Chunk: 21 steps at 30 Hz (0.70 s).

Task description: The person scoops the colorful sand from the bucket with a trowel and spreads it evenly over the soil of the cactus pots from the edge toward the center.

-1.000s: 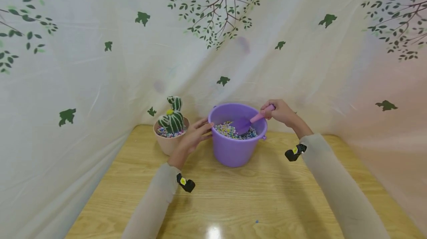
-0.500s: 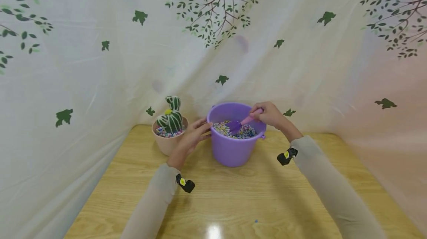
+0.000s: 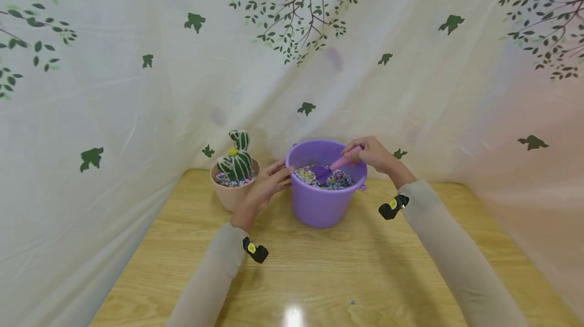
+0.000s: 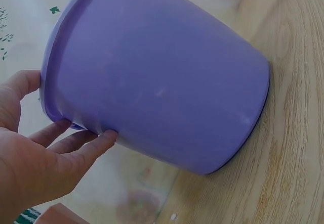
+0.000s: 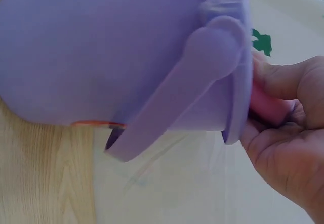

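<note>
A purple bucket (image 3: 319,209) stands on the table, partly filled with small multicoloured beads (image 3: 338,180). At its left side my left hand (image 3: 269,184) holds the rim, thumb on the edge and fingers along the outer wall. My right hand (image 3: 371,153), above the bucket's right rim, grips the pink handle of a toy shovel (image 3: 339,162). The shovel slants down to the left, its purple blade among the beads. In the right wrist view the pink handle (image 5: 271,105) shows between thumb and fingers, while the bucket wall hides the blade.
Left of the bucket, close to my left wrist, stands a peach pot (image 3: 228,196) holding a knitted cactus (image 3: 239,165) and beads. A tiny blue bead (image 3: 353,302) lies near the front of the wooden table (image 3: 319,266). A leaf-print curtain (image 3: 255,88) hangs behind.
My right hand has moved left over the bucket with the shovel, and the blade has shifted left among the beads. My left hand stays at the rim.
</note>
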### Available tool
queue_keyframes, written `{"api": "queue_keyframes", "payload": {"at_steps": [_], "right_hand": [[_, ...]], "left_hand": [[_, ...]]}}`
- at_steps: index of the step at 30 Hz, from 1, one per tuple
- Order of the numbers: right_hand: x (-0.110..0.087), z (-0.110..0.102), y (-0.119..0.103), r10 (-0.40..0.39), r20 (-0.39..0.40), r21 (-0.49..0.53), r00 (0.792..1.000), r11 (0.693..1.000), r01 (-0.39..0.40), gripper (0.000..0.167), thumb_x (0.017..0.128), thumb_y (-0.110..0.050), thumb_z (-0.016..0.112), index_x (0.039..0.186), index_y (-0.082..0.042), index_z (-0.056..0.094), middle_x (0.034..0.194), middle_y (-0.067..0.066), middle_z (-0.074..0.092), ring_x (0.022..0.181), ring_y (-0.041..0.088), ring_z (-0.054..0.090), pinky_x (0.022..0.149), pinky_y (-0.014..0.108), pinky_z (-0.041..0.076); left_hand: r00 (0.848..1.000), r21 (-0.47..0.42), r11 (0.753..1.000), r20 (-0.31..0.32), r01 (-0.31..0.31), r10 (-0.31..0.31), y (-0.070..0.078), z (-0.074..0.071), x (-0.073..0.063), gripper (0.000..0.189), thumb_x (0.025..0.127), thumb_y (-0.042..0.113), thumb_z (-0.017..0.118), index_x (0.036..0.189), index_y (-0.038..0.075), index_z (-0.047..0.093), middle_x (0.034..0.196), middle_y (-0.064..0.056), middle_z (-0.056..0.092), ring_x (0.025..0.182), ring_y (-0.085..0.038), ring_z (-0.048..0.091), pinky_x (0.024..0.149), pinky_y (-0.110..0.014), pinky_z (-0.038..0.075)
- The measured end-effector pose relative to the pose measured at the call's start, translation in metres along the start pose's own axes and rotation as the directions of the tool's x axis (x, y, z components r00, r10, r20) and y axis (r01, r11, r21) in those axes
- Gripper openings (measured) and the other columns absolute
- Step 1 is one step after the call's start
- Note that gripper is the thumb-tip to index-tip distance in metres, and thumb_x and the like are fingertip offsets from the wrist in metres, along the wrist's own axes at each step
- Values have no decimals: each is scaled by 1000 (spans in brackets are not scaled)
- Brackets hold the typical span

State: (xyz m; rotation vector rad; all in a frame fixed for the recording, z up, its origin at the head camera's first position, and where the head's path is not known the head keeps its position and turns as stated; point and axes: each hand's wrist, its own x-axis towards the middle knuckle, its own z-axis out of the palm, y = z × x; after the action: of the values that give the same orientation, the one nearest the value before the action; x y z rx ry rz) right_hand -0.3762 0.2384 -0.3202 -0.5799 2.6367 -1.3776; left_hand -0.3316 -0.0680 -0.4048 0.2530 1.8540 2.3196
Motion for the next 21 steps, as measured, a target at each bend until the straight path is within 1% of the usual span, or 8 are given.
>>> {"api": "queue_keyframes", "payload": {"at_steps": [2, 5, 9, 12, 16, 21], "right_hand": [[2, -3, -2, 11, 19, 12, 1000, 1000, -11, 25, 97, -6, 65, 113, 13, 69, 95, 22, 75, 79, 22, 73, 82, 44, 63], [5, -6, -3, 58, 40, 52, 998, 997, -60, 29, 97, -7, 65, 116, 14, 67, 95, 17, 75, 80, 19, 74, 84, 41, 64], [5, -10, -6, 119, 73, 118, 990, 985, -127, 35, 98, -5, 64, 123, 19, 61, 99, 13, 76, 83, 18, 75, 86, 38, 63], [4, -12, -9, 151, 84, 157, 985, 974, -162, 37, 98, -3, 62, 126, 21, 57, 101, 13, 77, 84, 18, 75, 86, 36, 63], [0, -15, -12, 181, 84, 218, 980, 956, -195, 38, 99, 0, 59, 128, 23, 53, 94, 8, 77, 81, 17, 76, 83, 33, 64], [-4, -20, -12, 189, 96, 301, 977, 930, -209, 41, 99, 4, 57, 132, 26, 47, 88, 3, 76, 80, 16, 75, 84, 31, 64]], "left_hand": [[1000, -5, 1000, 7, -4, 4, 0, -1, 1, 53, 104, 13, 58, 153, 1, 42, 152, -25, 49, 139, -43, 49, 113, -49, 47], [1000, -12, 1000, 19, 0, 0, 1, -2, 1, 54, 104, 12, 57, 154, 0, 41, 153, -25, 48, 140, -43, 47, 114, -49, 46], [1000, -6, 1000, 24, 4, -4, 2, -1, 0, 54, 104, 13, 57, 154, 0, 41, 153, -24, 47, 140, -43, 47, 113, -49, 47], [1000, -13, 1000, 20, 1, -1, 2, -1, 0, 54, 104, 12, 57, 154, 0, 41, 153, -25, 48, 140, -43, 47, 113, -49, 47], [1000, -24, 1000, 13, -4, 4, 2, 0, 0, 53, 104, 12, 57, 154, 0, 42, 152, -25, 48, 140, -43, 48, 113, -49, 47], [1000, -24, 1000, 5, -4, 4, 1, 0, 0, 53, 104, 11, 57, 154, 0, 41, 152, -26, 49, 139, -43, 48, 112, -49, 48]]}}
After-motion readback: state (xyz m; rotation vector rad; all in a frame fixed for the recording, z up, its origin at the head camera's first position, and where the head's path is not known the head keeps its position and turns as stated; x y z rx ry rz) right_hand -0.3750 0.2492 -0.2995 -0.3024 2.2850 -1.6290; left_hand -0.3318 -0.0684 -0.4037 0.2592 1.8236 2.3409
